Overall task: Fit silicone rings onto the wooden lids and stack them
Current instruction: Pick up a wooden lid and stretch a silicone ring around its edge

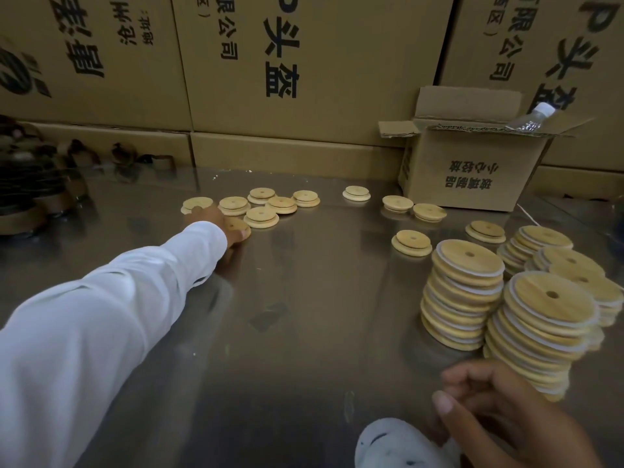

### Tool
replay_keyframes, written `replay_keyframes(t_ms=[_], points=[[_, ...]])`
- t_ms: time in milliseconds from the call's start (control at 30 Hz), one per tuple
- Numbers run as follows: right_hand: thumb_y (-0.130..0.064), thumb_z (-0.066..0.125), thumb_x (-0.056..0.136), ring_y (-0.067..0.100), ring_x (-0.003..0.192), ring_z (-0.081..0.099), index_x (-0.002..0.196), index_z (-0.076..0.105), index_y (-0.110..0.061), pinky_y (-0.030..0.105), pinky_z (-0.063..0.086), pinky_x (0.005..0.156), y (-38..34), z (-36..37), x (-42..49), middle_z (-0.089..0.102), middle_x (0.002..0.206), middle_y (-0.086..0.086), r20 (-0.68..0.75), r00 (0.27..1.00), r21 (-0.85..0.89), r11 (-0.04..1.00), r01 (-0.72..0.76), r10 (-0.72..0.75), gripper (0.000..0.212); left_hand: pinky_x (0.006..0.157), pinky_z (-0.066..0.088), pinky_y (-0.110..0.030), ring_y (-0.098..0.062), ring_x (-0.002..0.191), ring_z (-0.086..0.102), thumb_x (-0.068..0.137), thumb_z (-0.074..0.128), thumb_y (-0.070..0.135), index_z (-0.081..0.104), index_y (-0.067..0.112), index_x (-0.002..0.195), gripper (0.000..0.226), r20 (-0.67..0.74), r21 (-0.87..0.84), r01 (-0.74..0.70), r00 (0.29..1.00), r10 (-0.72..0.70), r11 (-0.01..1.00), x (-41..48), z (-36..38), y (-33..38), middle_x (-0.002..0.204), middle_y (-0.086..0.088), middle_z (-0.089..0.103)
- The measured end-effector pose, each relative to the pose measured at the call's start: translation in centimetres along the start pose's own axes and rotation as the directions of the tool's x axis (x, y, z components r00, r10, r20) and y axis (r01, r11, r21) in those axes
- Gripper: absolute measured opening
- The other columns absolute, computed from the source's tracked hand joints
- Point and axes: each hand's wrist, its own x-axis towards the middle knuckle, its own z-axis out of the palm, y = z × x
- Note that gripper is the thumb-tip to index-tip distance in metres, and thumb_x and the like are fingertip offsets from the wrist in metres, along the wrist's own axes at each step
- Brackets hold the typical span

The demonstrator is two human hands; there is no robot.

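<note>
Backing a reflective worktop [304, 298], printed cartons [304, 79] are stacked. Left grip [216, 221] is clasped on a loose lid [242, 226]; right grip [499, 413] is curled, hold cannot be told.

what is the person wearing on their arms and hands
The left arm is in a long, loose white sleeve, creased, reaching down to the wrist. The left hand is bare. The right hand is also bare, with no glove, ring or watch showing, and no sleeve in view.
</note>
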Motion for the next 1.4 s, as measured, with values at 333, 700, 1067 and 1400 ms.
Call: replay_keyframes(t_ms=[333, 700, 1067, 1400], points=[[-0.005, 0.071, 0.072, 0.009, 0.057, 0.06, 0.073, 0.061, -0.021, 0.018, 0.047, 0.058, -0.5, -0.5, 0.4, 0.066, 0.073, -0.004, -0.008, 0.999, 0.11, 0.993, 0.053, -0.053, 0.019, 0.078, 0.035, -0.017, -0.011, 0.1, 0.054, 0.07, 0.079, 0.024, 0.059, 0.019, 0.118, 0.052, -0.046, -0.529, -0.466, 0.85, 0.525, 0.709, -12.2, -3.9, 5.7, 0.108, 0.004, 0.058], [-0.01, 0.055, 0.081, 0.007, 0.06, 0.064, 0.09, 0.064, -0.01, 0.015, 0.048, 0.052, -2.6, -2.0, -0.7, 0.07, 0.065, -0.001, 0.091, 0.994, 0.58, 0.814, -0.007, -0.056, 0.012, 0.096, 0.037, -0.024, -0.011, 0.114, 0.047, 0.063, 0.082, 0.023, 0.053, 0.028, 0.121, 0.065, -0.157, -0.536, -0.735, 0.57, 0.807, 0.416, -28.0, -1.6, 7.6, 0.12, 0.006, 0.056], [-0.029, 0.06, 0.069, 0.005, 0.065, 0.064, 0.094, 0.062, -0.013, 0.015, 0.048, 0.057, -2.1, -1.4, -1.5, 0.07, 0.069, -0.003, 0.356, 0.922, 0.539, 0.839, -0.071, -0.151, 0.031, 0.068, 0.051, -0.03, -0.019, 0.065, 0.057, 0.061, 0.073, 0.024, 0.064, 0.013, 0.063, 0.014, 0.237, -0.971, 0.193, 0.789, 0.566, 0.139, -28.9, 0.6, 5.4, 0.064, -0.005, 0.061], [-0.057, 0.061, 0.064, 0.006, 0.074, 0.05, 0.073, 0.07, -0.032, 0.023, 0.039, 0.07, -1.1, -3.1, -1.3, 0.056, 0.072, -0.007, 0.519, 0.803, -0.233, 0.855, 0.463, -0.294, 0.028, 0.065, 0.052, -0.04, -0.03, 0.096, 0.059, 0.084, 0.056, 0.01, 0.058, 0.002, 0.099, 0.017, 0.298, -0.916, 0.375, 0.874, 0.384, -0.141, -27.9, 1.5, 5.1, 0.102, -0.016, 0.059]])
